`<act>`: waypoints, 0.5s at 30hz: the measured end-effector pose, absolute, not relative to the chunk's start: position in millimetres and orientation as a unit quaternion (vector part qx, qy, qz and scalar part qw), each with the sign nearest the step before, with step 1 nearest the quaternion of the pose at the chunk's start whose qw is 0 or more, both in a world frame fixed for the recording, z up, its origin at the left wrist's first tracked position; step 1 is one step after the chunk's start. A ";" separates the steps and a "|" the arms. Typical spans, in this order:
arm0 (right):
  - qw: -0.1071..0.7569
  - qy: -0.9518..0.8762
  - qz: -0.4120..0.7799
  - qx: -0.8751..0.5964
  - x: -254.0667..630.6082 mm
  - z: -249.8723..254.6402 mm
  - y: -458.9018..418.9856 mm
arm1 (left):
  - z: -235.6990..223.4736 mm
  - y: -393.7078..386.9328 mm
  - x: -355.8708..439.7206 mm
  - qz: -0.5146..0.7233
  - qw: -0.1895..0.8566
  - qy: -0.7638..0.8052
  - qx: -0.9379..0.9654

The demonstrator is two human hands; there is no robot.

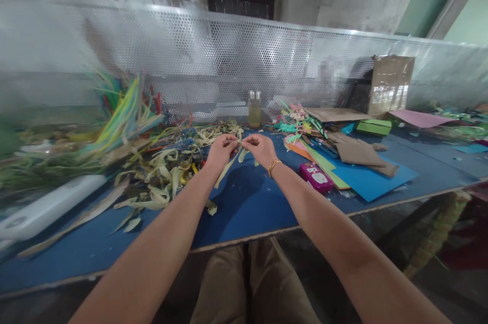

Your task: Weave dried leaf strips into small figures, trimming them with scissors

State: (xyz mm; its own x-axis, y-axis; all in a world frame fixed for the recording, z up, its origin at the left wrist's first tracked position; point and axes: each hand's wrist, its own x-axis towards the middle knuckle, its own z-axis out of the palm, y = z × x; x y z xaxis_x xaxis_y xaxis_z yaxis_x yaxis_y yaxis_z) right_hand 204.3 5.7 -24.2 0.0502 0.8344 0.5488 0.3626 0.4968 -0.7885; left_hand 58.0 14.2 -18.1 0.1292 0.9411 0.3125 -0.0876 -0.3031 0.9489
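Note:
My left hand [223,151] and my right hand [262,149] meet over the blue table, fingertips pinched close together. Between them runs a pale green dried leaf strip [227,171], its tail hanging down below my left hand. Both hands are closed on it; the exact spot where the fingers grip is small and partly hidden. A shorter piece of leaf [243,155] dangles under my right fingertips. Left of my hands lies a tangled heap of similar dried leaf strips [163,176]. A gold bracelet [273,167] circles my right wrist.
A jar of yellowish liquid [254,110] stands behind my hands. Rightward lie a magenta case [315,177], blue paper [375,181], cardboard pieces [360,154] and a green box [373,126]. At left are a white device [53,207] and colourful strips [122,115]. A perforated metal panel [229,59] rises behind.

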 end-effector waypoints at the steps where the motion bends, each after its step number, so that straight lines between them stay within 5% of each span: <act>1: 0.567 -0.655 0.211 -0.453 204.4 -23.7 5.1 | -18.3 13.3 58.1 0.553 0.463 0.363 0.590; 15: 0.578 -0.611 0.267 -0.470 202.8 -31.8 11.8 | -17.5 6.5 60.4 0.517 0.532 0.364 0.564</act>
State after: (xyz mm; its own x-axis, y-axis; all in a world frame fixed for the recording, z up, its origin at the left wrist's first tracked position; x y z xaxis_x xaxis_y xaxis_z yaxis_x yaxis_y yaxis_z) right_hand 202.8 11.8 -31.8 0.1098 0.8837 0.4550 0.2657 0.4150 -0.8702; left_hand 60.4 6.5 -17.5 0.2009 0.9600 0.1951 -0.1385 -0.1694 0.9758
